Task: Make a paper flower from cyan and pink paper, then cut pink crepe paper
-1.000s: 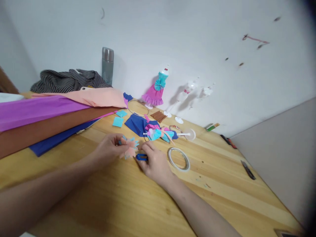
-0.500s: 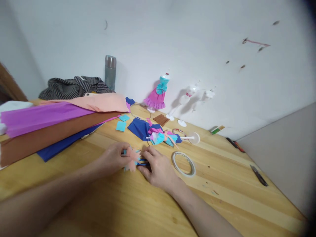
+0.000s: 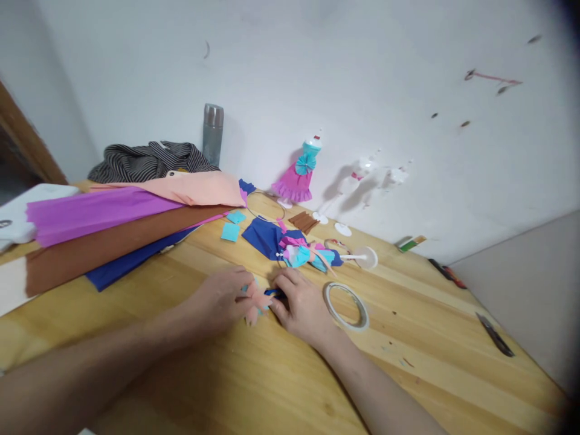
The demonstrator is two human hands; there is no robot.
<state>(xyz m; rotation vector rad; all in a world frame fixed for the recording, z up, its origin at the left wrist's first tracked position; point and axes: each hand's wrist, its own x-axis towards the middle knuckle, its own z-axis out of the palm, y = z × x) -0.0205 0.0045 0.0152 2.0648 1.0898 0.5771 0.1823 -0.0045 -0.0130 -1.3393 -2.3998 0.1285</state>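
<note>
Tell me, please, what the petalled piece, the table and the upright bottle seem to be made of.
The petalled piece looks like matte paper or thin fabric, given its thin, pointed edges. The table looks like smooth wood, from its grain. The bottle is probably metal: shiny at the top, duller grey below.

head view | above and behind left hand point(image 3: 223, 296) and right hand point(image 3: 301, 305) | facing forward, down | near | wall point(image 3: 281, 72) beyond the grip

Over the feed, I saw a pale, dark-specked wall point(image 3: 389, 66) behind a wooden table point(image 3: 290, 380), softly shadowed, with a brown strip point(image 3: 27, 140) at left.
</note>
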